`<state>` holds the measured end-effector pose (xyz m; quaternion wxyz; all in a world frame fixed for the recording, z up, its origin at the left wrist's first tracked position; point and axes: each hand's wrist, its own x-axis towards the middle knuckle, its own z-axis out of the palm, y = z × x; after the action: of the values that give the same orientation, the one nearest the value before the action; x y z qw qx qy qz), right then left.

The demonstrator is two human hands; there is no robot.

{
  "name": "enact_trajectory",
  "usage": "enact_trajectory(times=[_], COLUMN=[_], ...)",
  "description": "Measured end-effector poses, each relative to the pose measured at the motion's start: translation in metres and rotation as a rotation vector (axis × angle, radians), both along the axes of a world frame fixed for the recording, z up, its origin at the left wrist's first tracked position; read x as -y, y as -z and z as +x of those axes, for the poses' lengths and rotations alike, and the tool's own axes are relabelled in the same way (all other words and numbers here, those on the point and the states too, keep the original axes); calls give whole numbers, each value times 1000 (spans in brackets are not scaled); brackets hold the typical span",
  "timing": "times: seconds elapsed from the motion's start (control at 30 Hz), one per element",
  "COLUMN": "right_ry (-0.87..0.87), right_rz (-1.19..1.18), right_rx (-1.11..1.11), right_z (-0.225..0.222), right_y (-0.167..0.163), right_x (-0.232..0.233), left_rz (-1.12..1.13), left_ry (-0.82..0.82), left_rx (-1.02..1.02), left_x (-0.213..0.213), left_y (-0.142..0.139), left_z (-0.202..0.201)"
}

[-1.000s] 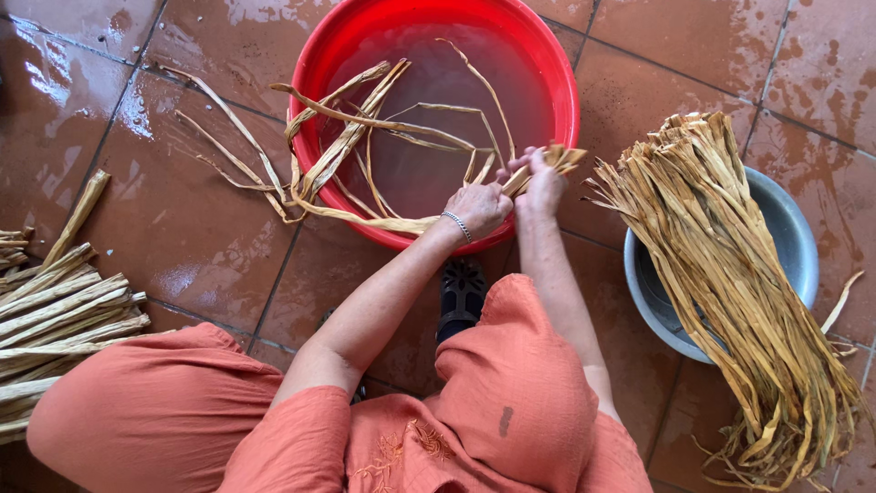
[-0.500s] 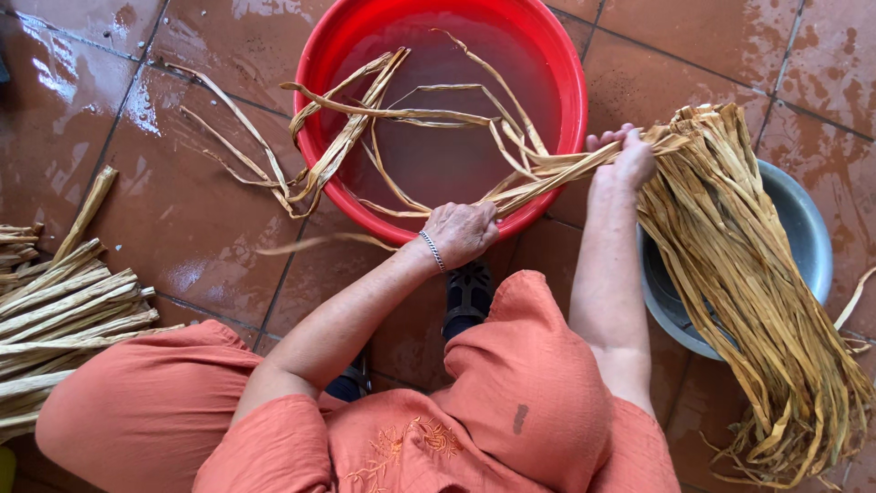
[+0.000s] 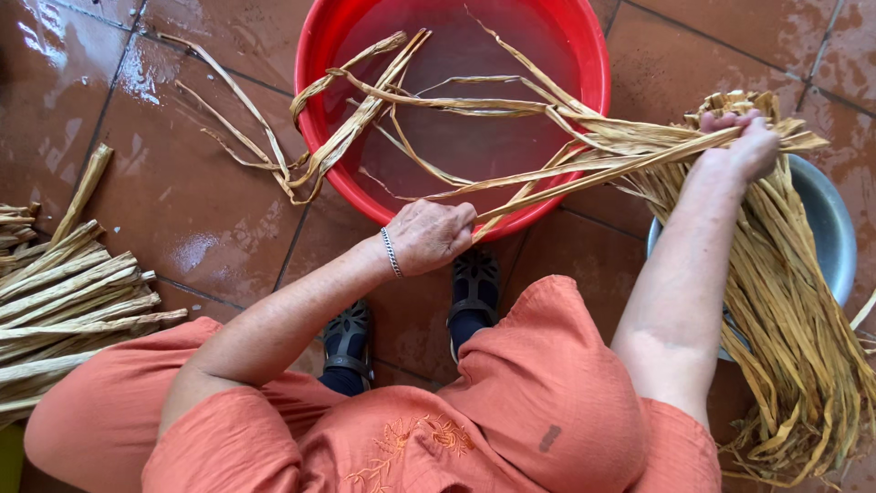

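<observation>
1. Left hand (image 3: 431,236) sits at the near rim of the red basin (image 3: 315,55), fingers curled shut around the wet strips (image 3: 584,169). It pinches them where they leave the basin, likely so they run through the fingers and stay bunched.
2. Right hand (image 3: 744,146) is out over the grey bowl (image 3: 835,228), closed tight on the far end of the same strips. The bundle stretches taut between the two hands.
3. The strips run from the water in the basin, over its rim, across to the right hand. The tail ends lie in the water.
4. Loose leaf strips (image 3: 347,128) drape over the left rim of the basin and trail onto the wet tiled floor (image 3: 182,210). These are not held.
5. A thick heap of strips (image 3: 803,347) lies across the grey bowl and hangs over its near edge, under and beside the right hand.
6. Dry stalks (image 3: 64,292) are stacked at far left, well apart from both hands.
7. The person squats in orange clothes (image 3: 538,402), dark sandals (image 3: 474,283) just beside the basin.
8. The basin rim lies in the strips' path; the heap hides most of the bowl.
</observation>
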<state>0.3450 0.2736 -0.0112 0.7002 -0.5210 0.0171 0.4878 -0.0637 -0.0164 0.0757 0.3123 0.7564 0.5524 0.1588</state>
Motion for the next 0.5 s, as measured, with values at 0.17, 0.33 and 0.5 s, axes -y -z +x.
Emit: enact_trajectory(times=[0.17, 0.33, 0.5], right_ry=[89, 151, 256], right_rz=[-28, -24, -68], right_rx=[-27, 29, 91], right_z=[22, 46, 68], right_y=[2, 2, -1], right_x=[-7, -8, -7], left_rz=[-21, -86, -94], left_ry=[21, 36, 67], left_rx=[16, 63, 78], left_x=[-3, 1, 2], left_y=[-7, -7, 3], left_z=[-11, -20, -32])
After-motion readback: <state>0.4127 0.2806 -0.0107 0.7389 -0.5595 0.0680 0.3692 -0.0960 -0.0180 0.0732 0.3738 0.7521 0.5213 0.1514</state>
